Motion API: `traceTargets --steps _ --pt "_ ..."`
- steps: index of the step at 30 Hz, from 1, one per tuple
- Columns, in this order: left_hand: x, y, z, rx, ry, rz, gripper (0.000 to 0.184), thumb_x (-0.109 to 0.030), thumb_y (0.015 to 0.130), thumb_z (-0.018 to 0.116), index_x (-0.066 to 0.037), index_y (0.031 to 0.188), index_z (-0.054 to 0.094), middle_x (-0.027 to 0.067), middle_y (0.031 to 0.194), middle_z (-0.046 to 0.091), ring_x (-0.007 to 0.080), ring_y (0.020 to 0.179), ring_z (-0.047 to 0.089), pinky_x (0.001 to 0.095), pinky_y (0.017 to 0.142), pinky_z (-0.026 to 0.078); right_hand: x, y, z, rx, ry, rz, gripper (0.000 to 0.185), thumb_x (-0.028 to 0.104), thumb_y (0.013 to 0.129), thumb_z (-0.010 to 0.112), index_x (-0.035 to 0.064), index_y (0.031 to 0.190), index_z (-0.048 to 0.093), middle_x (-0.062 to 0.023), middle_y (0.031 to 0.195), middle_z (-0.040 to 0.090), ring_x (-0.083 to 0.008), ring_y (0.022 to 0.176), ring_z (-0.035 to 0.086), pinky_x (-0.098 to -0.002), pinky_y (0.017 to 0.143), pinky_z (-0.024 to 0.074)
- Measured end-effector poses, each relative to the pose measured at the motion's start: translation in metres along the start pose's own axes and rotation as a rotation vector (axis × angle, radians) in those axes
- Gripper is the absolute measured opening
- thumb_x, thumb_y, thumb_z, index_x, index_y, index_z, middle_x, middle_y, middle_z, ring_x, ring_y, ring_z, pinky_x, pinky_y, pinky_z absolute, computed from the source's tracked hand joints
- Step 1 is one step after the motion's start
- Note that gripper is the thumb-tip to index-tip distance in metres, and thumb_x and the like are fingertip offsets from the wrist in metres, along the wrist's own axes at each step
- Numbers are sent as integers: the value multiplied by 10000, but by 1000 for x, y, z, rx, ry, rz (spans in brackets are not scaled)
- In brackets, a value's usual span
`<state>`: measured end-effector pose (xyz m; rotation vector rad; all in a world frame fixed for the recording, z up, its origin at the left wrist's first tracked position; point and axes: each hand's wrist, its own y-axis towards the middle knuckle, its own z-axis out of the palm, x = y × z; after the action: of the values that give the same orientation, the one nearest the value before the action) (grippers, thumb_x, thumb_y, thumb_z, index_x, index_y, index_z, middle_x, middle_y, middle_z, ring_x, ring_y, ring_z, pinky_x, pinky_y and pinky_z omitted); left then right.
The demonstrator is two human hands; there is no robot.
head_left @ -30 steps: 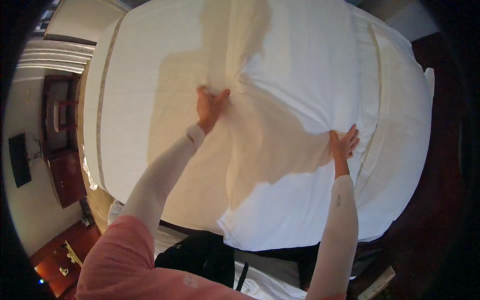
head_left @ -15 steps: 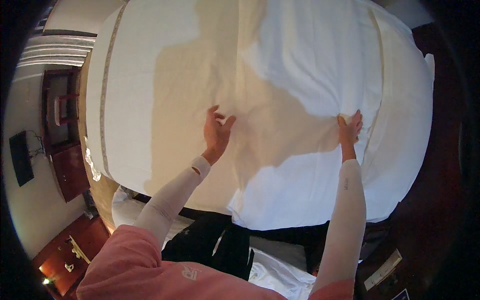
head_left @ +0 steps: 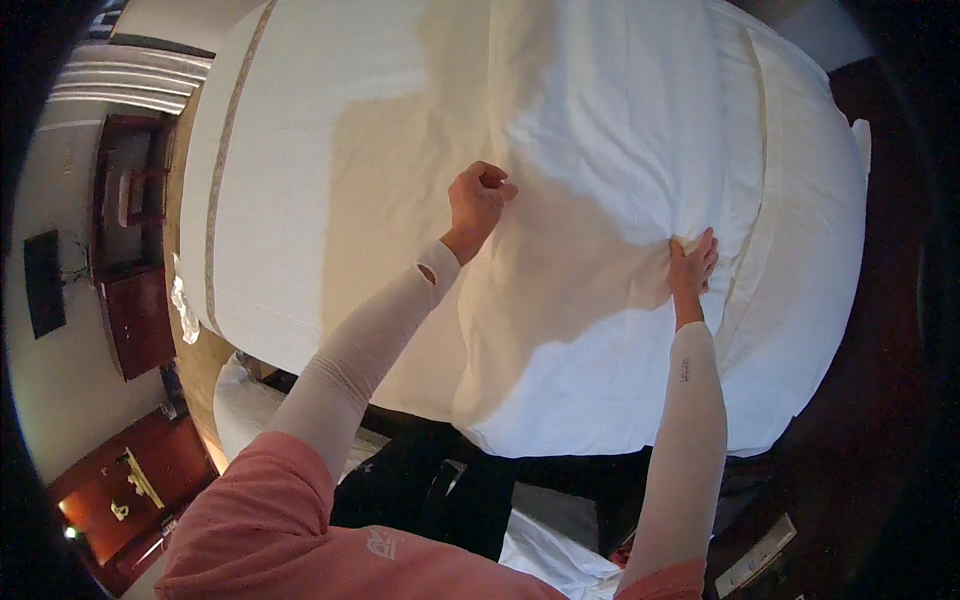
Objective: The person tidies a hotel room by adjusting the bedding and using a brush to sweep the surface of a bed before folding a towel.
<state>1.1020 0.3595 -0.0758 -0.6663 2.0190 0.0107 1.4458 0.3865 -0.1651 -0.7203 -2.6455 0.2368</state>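
White sheet (head_left: 620, 395) is spread over the middle of the view, its near edge being seen at six o'clock above a pair of dark trousers (head_left: 400, 490). At twelve o'clock from the centre, the left hand (head_left: 480, 208) is held at the cloth, half closed, with its fingers curled and the thumb brought near the forefinger; whether any fabric is pinched there cannot be told. Toward three o'clock, the right hand (head_left: 692, 265) is laid on the sheet, partly open, with thumb and fingers bent and set apart; creases are gathered around it, but whether a fold is gripped cannot be told. Just beyond it, at two o'clock, a long folded strip (head_left: 768, 150) is seen in the cloth. Both forearms are covered by pale sleeves (head_left: 690, 440). A broad shadow (head_left: 385, 200) is thrown across the sheet from twelve o'clock down toward six. At ten o'clock the cloth is crossed by a narrow patterned band (head_left: 222, 160). A dark screen (head_left: 43, 284) is mounted at nine o'clock.
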Motion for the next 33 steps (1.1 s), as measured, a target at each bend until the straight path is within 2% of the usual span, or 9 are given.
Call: traceTargets --steps 9,12,15,18,23,27,30,32,33 --pt "-52 -15 14 116 -206 -31 197 -162 748 679 -5 866 671 60 710 622 94 617 513 252 546 416 7 -8 -5 9 -2 7 805 403 781 637 281 1428 175 -10 1513 132 -275 1386 110 -605 986 259" --pt "-43 -19 62 239 52 14 106 -114 740 632 -45 809 674 132 706 626 182 661 589 327 608 477 5 -5 -1 -1 -2 5 798 402 781 637 277 1424 181 -18 1510 140 -278 1383 112 -610 976 265" --pt "-10 -30 96 -102 392 337 63 -119 746 608 -56 744 616 165 723 575 303 730 583 405 640 476 5 -4 -1 6 1 -5 791 398 785 633 260 1422 184 -36 1507 144 -288 1380 116 -617 966 269" --pt "-8 -42 87 -84 316 293 127 -145 740 626 -41 696 568 168 761 556 392 810 551 455 682 471 4 -7 -4 21 23 -31 803 386 785 632 238 1428 175 -57 1507 140 -301 1378 116 -618 961 271" --pt "-2 -35 90 -245 347 -31 195 -201 686 674 -31 674 580 165 818 605 344 847 593 416 697 493 3 -7 -1 35 46 -37 828 384 799 622 233 1445 129 -68 1520 101 -313 1379 107 -609 971 260" --pt "-9 -22 75 -38 173 -299 296 -256 672 709 4 778 614 148 794 650 267 727 624 382 600 489 4 -6 -2 40 30 -33 834 388 792 624 230 1444 130 -70 1524 87 -304 1395 71 -603 988 246" --pt "21 -6 21 66 -136 -240 299 -242 685 700 14 826 635 122 711 649 187 585 601 320 525 476 -1 -6 -2 29 67 -78 838 388 789 628 232 1442 126 -71 1522 91 -303 1395 65 -611 986 243" --pt "35 -14 -9 -115 162 -211 247 -214 644 695 6 736 631 92 608 617 174 534 587 320 508 472 -1 -8 -5 69 42 -58 834 390 788 627 230 1440 132 -74 1519 99 -305 1392 71 -614 984 243" --pt "38 -20 -16 -108 70 -259 335 -246 681 711 26 843 604 97 711 631 164 602 601 312 531 479 3 -7 -7 78 37 -50 832 391 787 626 229 1438 134 -75 1517 103 -306 1390 74 -615 983 244"
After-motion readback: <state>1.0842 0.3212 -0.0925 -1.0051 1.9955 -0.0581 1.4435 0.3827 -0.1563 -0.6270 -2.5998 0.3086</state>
